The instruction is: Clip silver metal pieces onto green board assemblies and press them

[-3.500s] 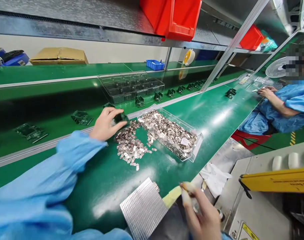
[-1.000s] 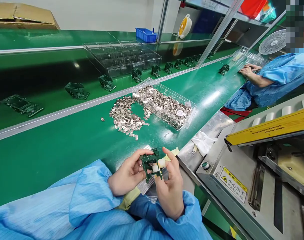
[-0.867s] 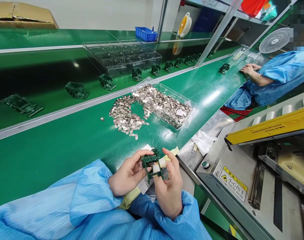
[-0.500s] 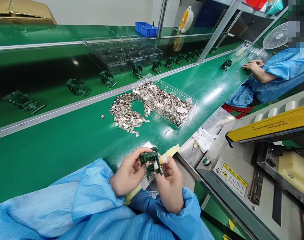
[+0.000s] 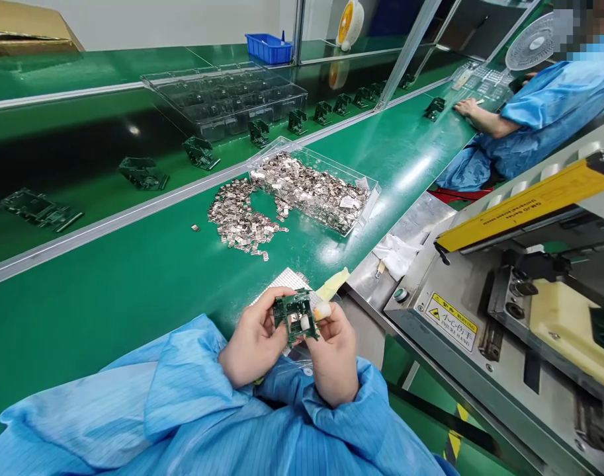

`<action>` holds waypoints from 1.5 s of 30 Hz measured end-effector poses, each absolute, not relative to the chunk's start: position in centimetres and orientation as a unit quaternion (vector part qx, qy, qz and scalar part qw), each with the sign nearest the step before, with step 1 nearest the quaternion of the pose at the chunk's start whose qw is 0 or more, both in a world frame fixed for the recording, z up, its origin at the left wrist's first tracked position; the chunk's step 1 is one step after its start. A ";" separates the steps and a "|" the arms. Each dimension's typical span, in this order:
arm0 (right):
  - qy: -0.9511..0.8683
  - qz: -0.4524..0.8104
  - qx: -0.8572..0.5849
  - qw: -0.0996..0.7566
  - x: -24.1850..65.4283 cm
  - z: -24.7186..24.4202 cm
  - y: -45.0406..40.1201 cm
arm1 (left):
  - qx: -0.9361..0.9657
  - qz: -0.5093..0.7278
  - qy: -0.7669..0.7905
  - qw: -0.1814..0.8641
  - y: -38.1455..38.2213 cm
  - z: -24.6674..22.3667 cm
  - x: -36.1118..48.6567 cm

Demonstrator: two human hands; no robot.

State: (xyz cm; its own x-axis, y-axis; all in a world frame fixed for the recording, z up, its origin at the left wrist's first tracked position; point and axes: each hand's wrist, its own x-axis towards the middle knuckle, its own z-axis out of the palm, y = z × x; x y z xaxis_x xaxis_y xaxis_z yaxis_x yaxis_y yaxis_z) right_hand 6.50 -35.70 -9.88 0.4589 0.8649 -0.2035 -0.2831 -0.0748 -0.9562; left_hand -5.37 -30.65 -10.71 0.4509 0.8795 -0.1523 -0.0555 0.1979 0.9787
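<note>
Close in front of my body, both hands hold a dark green circuit board assembly (image 5: 284, 311) shaped like an open frame. My left hand (image 5: 249, 344) is closed on its left side, thumb in front and fingers behind. On the right side, my right hand (image 5: 334, 360) grips the lower corner with its fingers bent. White coverings (image 5: 323, 310) show at its index finger and thumb tips. Beneath the hands lies a white gridded sheet (image 5: 276, 284), partly hidden, with a pale yellow strip (image 5: 334, 283) beside it.
Small metal pieces (image 5: 242, 221) lie heaped beside a clear tray (image 5: 354, 228) full of them. Several board assemblies (image 5: 200, 153) stand along the belt near a clear compartment tray (image 5: 222, 125). At right is a machine with a yellow bar (image 5: 524, 205); beyond it, a co-worker's hand (image 5: 468, 107).
The view has shifted slightly right. My hands keep hold of the board assembly, turned a little, and the gridded sheet shows more. The co-worker's hands have moved apart.
</note>
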 end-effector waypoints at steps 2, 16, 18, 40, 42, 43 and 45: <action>-0.231 0.465 -0.570 0.636 6.4 -10.2 -36.1 | 0.527 0.343 0.389 0.673 -30.9 -10.6 -5.2; -0.214 0.417 -0.614 0.635 11.0 -13.6 -37.6 | 0.547 0.477 0.440 0.529 -26.9 -10.5 -6.9; -0.206 0.452 -0.605 0.622 11.1 -14.6 -36.9 | 0.526 0.471 0.434 0.559 -25.7 -10.9 -6.6; -0.748 0.118 -0.451 0.472 11.0 -10.8 -33.6 | 0.228 0.484 0.375 0.757 -25.2 -6.9 -10.3; -0.732 0.070 -0.459 0.499 11.0 -12.8 -34.3 | 0.257 0.449 0.380 0.767 -25.7 -8.1 -9.1; -0.711 0.049 -0.481 0.511 10.8 -13.9 -34.9 | 0.275 0.433 0.379 0.770 -26.1 -8.7 -8.4; -0.639 0.058 -0.550 0.534 10.4 -16.1 -36.8 | 0.319 0.414 0.367 0.770 -26.6 -9.9 -7.1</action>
